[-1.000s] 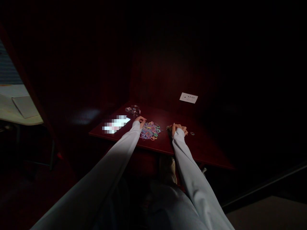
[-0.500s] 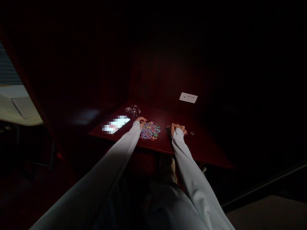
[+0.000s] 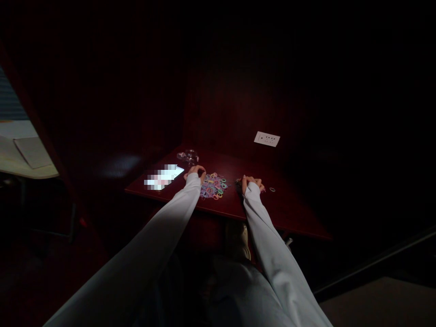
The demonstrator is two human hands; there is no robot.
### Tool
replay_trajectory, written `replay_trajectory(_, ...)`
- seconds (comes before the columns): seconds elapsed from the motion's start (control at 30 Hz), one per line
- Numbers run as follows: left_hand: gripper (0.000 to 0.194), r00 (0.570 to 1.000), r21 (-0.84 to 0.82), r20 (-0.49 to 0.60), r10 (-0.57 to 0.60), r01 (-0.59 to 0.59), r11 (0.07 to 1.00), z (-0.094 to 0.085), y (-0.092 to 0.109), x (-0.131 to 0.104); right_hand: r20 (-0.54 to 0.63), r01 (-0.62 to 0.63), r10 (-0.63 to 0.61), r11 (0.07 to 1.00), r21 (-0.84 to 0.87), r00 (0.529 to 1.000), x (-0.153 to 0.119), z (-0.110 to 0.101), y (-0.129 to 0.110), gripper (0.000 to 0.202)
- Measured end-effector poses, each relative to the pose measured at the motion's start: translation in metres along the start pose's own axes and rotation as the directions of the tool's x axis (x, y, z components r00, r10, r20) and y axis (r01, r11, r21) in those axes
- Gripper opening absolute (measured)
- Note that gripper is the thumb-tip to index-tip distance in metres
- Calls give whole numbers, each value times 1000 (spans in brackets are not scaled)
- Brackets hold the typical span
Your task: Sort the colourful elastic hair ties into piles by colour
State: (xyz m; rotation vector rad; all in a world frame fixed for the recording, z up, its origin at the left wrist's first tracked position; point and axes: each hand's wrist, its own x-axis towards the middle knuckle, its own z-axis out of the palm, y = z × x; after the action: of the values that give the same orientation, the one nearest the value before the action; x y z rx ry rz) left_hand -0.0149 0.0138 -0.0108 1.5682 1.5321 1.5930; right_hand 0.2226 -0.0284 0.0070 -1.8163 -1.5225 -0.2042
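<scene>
A heap of small coloured elastic rings (image 3: 213,185) lies on a dark red table (image 3: 289,218). My left hand (image 3: 195,171) rests curled at the heap's left edge, fingers bent; whether it pinches a ring is too dark to tell. My right hand (image 3: 252,181) lies curled on the table just right of the heap, with something small and dark at its left side. A single loose ring (image 3: 272,189) lies to the right of that hand. Both arms wear pale long sleeves.
A lit phone (image 3: 164,176) lies on the table's left part. A small clear glass object (image 3: 189,156) stands behind it. A white socket plate (image 3: 267,139) is on the back wall. A pale desk (image 3: 23,156) stands at far left. The room is very dark.
My left hand has drawn slightly left, away from the heap's top. My right hand has barely shifted.
</scene>
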Motion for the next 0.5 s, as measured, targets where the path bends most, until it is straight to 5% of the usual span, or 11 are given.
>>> replay_trajectory(0.27,20,985,-141,156,-76,98,985,8,-7,2,1,22,-22,1000,5,1000,-2,-1,-1,42)
replay_trajectory(0.5,15,990,-238,108,-87,111,965,7,-8,3,20,17,-17,1000,-19,1000,0,-1,-2,40)
